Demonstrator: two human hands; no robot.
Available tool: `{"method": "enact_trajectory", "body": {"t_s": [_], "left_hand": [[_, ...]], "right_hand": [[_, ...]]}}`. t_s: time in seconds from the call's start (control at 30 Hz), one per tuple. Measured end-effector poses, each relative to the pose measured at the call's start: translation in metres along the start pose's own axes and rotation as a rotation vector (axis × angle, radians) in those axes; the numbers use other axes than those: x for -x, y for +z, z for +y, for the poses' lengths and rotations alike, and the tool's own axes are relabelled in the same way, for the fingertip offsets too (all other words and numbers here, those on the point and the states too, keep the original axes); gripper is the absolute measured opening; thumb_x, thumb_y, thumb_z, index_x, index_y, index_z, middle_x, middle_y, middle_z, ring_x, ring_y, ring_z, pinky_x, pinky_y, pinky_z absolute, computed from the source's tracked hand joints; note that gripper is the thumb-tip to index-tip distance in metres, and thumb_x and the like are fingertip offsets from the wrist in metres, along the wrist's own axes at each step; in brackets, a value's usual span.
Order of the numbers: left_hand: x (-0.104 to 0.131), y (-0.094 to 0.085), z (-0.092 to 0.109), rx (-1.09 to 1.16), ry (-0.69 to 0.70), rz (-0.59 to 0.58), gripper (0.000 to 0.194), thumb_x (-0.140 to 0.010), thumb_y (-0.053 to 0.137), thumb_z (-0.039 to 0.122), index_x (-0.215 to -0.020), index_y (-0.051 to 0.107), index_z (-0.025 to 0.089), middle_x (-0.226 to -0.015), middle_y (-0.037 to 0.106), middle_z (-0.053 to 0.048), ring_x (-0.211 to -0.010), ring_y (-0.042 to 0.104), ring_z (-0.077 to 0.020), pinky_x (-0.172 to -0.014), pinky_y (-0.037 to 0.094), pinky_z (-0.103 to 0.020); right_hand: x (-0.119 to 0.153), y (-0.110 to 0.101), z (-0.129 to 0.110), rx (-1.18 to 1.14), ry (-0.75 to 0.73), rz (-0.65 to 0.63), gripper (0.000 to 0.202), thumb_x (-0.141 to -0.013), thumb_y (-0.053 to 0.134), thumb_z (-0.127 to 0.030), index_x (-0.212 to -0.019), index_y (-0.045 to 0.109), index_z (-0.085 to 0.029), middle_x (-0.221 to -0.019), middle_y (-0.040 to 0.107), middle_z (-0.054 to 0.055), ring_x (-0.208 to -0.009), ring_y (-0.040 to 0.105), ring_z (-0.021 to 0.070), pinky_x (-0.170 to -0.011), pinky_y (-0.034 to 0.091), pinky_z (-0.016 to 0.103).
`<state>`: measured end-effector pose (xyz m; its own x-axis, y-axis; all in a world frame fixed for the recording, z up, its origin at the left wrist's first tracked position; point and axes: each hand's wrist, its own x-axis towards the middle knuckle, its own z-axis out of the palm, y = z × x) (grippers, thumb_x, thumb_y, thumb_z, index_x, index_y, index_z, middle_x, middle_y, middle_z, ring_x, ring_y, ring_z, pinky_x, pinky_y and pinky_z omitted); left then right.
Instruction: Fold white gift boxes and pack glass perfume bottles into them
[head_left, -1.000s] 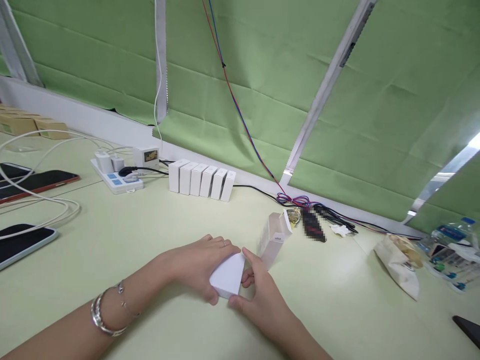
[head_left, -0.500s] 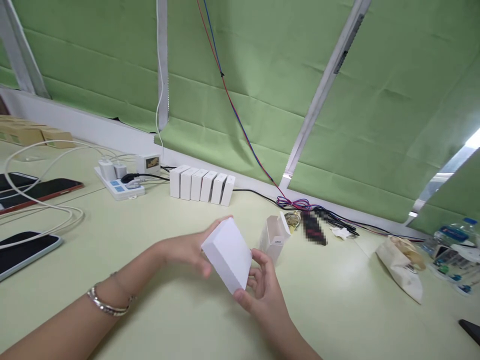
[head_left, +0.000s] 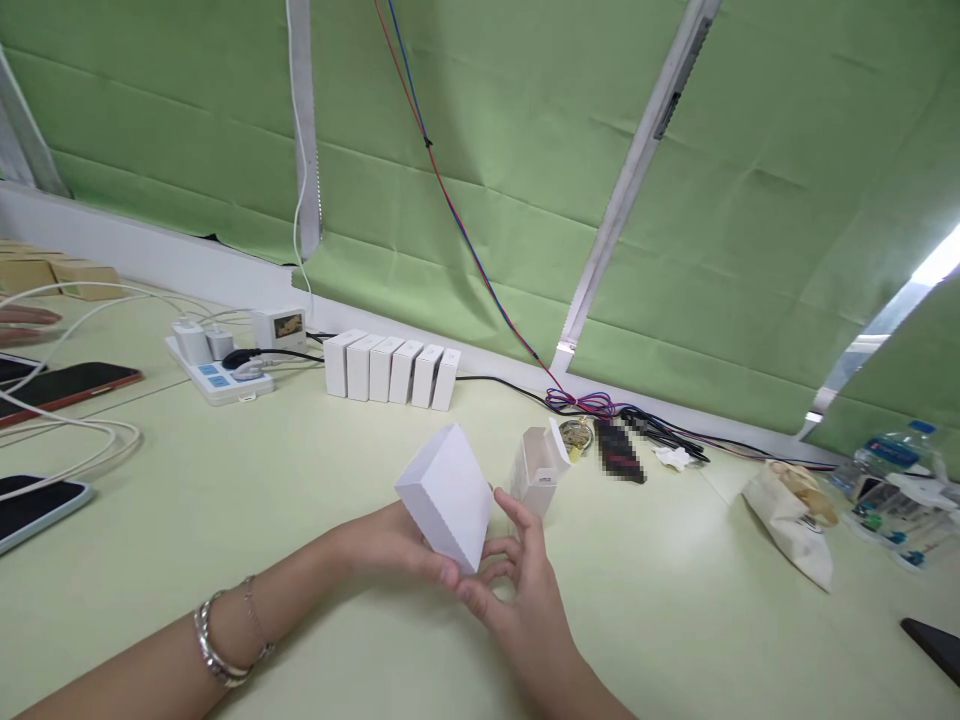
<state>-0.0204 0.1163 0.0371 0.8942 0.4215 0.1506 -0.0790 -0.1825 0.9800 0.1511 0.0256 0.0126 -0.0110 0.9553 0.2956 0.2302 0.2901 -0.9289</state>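
A plain white box [head_left: 450, 495] is held tilted above the pale green table [head_left: 315, 640]. My left hand [head_left: 401, 548] grips its lower left side, thumb along the bottom edge and the other fingers hidden behind. On the right side, my right hand [head_left: 517, 575] holds the same box with thumb and curled fingers. Just behind my right hand stands an open white carton [head_left: 538, 470] with its flap raised. Further back, a row of several small white boxes [head_left: 380, 368] stands upright near the wall.
At left are a power strip [head_left: 217, 378] with chargers, white cables, phones [head_left: 75, 380] and another person's hand [head_left: 26, 322]. Black cables [head_left: 664, 435], a roll of tape [head_left: 576, 438], a cloth bag [head_left: 791, 525] and a bottle [head_left: 896, 450] lie to the right.
My left thumb has moved down to the box's bottom edge and the box has turned slightly. The view has shifted a little. A person's hand has appeared at the far left.
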Motion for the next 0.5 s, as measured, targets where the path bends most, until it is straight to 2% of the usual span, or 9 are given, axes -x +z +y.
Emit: {"method": "enact_trajectory", "body": {"t_s": [0.07,0.13,0.17,0.2,0.23,0.27,0.37,0.43,0.5], "left_hand": [[0.002,-0.003,0.001,-0.082,-0.032,0.071,0.062,-0.066,0.071,0.056,-0.114,0.053,0.021,-0.108,0.058,-0.009,-0.103,0.054,-0.0282,-0.087,0.044,-0.042],[0.003,-0.006,0.003,-0.122,-0.043,0.129,0.072,-0.064,0.069,0.061,-0.121,0.048,0.023,-0.112,0.057,-0.009,-0.107,0.052,-0.0296,-0.091,0.042,-0.045],[0.004,-0.008,0.005,-0.138,-0.044,0.148,0.076,-0.064,0.068,0.063,-0.124,0.045,0.023,-0.114,0.056,-0.009,-0.109,0.051,-0.0301,-0.092,0.041,-0.046],[0.004,-0.01,0.006,-0.152,-0.043,0.158,0.079,-0.064,0.067,0.064,-0.127,0.042,0.024,-0.115,0.055,-0.009,-0.11,0.05,-0.0304,-0.094,0.04,-0.046],[0.004,-0.012,0.007,-0.165,-0.04,0.161,0.081,-0.064,0.067,0.064,-0.129,0.04,0.024,-0.116,0.054,-0.009,-0.111,0.049,-0.0306,-0.094,0.04,-0.046],[0.003,-0.014,0.008,-0.177,-0.038,0.166,0.082,-0.065,0.067,0.064,-0.13,0.038,0.024,-0.116,0.054,-0.01,-0.111,0.049,-0.0308,-0.094,0.04,-0.046],[0.002,-0.017,0.008,-0.22,-0.05,0.195,0.084,-0.065,0.066,0.064,-0.132,0.034,0.025,-0.115,0.053,-0.011,-0.11,0.049,-0.0311,-0.09,0.042,-0.046],[0.001,-0.017,0.009,-0.262,-0.073,0.204,0.081,-0.064,0.063,0.068,-0.128,0.039,0.024,-0.112,0.054,-0.011,-0.106,0.05,-0.0305,-0.089,0.042,-0.046],[0.0,-0.014,0.01,-0.294,-0.097,0.186,0.078,-0.063,0.06,0.072,-0.121,0.045,0.022,-0.106,0.056,-0.009,-0.101,0.052,-0.0289,-0.088,0.043,-0.046]], "right_hand": [[0.002,-0.01,0.002,0.196,-0.292,0.079,0.064,-0.076,0.062,-0.029,-0.13,0.028,-0.03,-0.111,0.053,0.009,-0.088,0.058,0.0235,-0.07,0.051,0.04],[-0.002,-0.024,0.005,0.329,-0.649,0.232,0.061,-0.078,0.06,-0.023,-0.128,0.027,-0.035,-0.12,0.046,0.008,-0.101,0.053,0.0261,-0.079,0.048,0.043],[-0.006,-0.032,0.007,0.347,-0.745,0.331,0.062,-0.077,0.06,-0.022,-0.127,0.025,-0.036,-0.125,0.041,0.008,-0.108,0.049,0.0267,-0.085,0.045,0.046],[-0.012,-0.04,0.01,0.337,-0.748,0.428,0.063,-0.077,0.06,-0.023,-0.127,0.023,-0.036,-0.13,0.036,0.009,-0.113,0.045,0.0274,-0.089,0.042,0.048],[-0.02,-0.046,0.014,0.316,-0.662,0.472,0.066,-0.077,0.06,-0.027,-0.129,0.019,-0.033,-0.135,0.03,0.011,-0.119,0.04,0.0286,-0.094,0.037,0.05],[-0.027,-0.052,0.018,0.289,-0.528,0.455,0.07,-0.077,0.06,-0.034,-0.131,0.016,-0.03,-0.139,0.025,0.013,-0.124,0.035,0.0296,-0.098,0.033,0.052],[-0.048,-0.058,0.031,0.076,-0.142,0.225,0.095,-0.068,0.064,-0.052,-0.137,0.005,-0.022,-0.145,0.019,0.017,-0.132,0.025,0.0314,-0.105,0.021,0.055],[-0.057,-0.056,0.038,-0.098,0.024,0.084,0.107,-0.059,0.069,-0.056,-0.137,0.006,-0.021,-0.142,0.028,0.018,-0.128,0.034,0.0317,-0.102,0.027,0.053],[-0.059,-0.052,0.04,-0.198,0.102,0.02,0.109,-0.055,0.074,-0.051,-0.137,0.01,-0.022,-0.134,0.04,0.015,-0.118,0.046,0.0296,-0.096,0.037,0.049]]}}
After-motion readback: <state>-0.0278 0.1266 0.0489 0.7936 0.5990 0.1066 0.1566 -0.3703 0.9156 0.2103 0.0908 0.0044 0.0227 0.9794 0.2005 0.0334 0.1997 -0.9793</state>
